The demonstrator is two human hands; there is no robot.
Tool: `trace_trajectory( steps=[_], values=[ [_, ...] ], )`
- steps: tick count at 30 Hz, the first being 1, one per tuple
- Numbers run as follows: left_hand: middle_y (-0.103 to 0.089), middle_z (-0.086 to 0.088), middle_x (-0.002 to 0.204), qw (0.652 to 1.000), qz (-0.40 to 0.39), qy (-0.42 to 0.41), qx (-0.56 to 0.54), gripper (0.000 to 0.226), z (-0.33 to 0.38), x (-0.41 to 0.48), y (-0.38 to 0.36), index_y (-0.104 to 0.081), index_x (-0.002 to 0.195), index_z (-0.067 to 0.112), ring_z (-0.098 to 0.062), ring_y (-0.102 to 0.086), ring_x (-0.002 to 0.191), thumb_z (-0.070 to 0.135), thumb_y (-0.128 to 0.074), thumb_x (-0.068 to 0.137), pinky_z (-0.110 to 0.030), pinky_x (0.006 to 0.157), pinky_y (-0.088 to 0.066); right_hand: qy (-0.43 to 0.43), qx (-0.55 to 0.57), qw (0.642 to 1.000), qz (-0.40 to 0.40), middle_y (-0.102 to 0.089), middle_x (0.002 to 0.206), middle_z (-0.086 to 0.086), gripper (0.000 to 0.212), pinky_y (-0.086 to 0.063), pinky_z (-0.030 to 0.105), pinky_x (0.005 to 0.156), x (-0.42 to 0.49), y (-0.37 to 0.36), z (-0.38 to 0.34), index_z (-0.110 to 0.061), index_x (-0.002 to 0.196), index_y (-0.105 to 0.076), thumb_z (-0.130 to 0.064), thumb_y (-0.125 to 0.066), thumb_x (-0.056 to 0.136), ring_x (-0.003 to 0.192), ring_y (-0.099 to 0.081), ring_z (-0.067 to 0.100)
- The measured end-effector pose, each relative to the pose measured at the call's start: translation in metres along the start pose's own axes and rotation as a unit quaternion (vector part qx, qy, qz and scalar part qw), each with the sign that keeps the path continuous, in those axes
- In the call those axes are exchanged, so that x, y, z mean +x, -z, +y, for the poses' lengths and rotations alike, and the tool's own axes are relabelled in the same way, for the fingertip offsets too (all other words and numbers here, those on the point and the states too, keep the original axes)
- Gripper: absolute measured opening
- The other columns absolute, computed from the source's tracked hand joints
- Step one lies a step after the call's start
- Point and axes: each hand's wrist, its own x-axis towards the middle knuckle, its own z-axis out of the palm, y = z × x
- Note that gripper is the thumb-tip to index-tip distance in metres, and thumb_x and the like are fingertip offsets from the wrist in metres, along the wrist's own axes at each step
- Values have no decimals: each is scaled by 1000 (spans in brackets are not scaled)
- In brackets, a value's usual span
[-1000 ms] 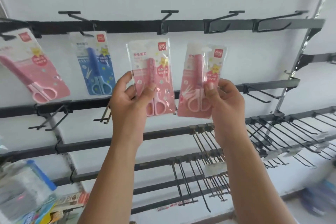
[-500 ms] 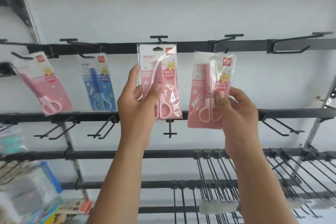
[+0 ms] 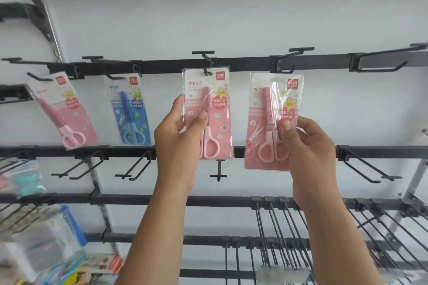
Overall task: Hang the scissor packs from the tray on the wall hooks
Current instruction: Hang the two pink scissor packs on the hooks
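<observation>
I pinch each pink pack low so its hang-hole stays clear: my left hand has one pack at the centre hook, my right hand holds the other pack just under the next hook.

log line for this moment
left hand: pink pack at third hook | right hand: second pink pack, unhung | hung: tilted pink pack, blue pack
</observation>
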Motion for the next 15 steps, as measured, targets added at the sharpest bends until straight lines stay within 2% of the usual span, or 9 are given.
trace_trajectory(
  steps=[2,3,5,8,11,13,15],
  values=[
    [-78,17,96,1000,-4,0,18,48,-2,3,0,-62,110,54,-3,-74,91,9,-65,94,-20,75,-56,0,0,1000,4,-76,73,1,10,-62,39,62,1,2,0,-15,102,-69,-24,-65,98,69,-73,21],
    [-78,13,101,1000,-11,4,29,46,-5,4,-1,-64,119,49,-7,-74,96,10,-64,95,-25,81,-57,-1,0,1000,5,-77,74,1,10,-62,38,61,1,2,0,-15,102,-69,-23,-64,98,68,-73,20],
    [-78,7,107,999,-26,8,42,37,-11,5,-3,-67,123,37,-14,-75,97,11,-61,97,-31,82,-59,-2,0,1000,8,-77,75,1,12,-62,37,60,2,3,0,-13,104,-69,-22,-64,98,67,-74,19],
    [-77,3,110,999,-26,9,47,31,-18,5,-6,-67,125,31,-14,-76,95,17,-60,98,-26,73,-59,0,7,1000,18,-76,70,-2,13,-59,32,54,5,4,-3,-11,104,-68,-21,-64,99,63,-73,15],
    [-76,6,101,996,-13,-5,90,28,-22,6,-7,-69,110,38,-6,-75,78,16,-58,98,-17,61,-54,12,4,1000,28,-68,56,-9,12,-55,25,50,11,7,-7,-10,103,-67,-21,-62,100,54,-68,8],
    [-74,11,103,992,3,-13,129,28,-24,7,-6,-68,111,43,-2,-74,76,20,-59,97,-19,62,-55,18,7,999,35,-67,54,-10,12,-54,23,49,14,9,-11,-9,103,-67,-20,-62,100,52,-66,7],
    [-69,16,110,985,24,-18,170,31,-26,8,-4,-63,124,41,-5,-73,83,29,-60,96,-24,69,-56,19,8,999,42,-68,57,-8,13,-54,25,49,17,12,-14,-8,103,-68,-20,-63,100,52,-66,9]
  ],
)
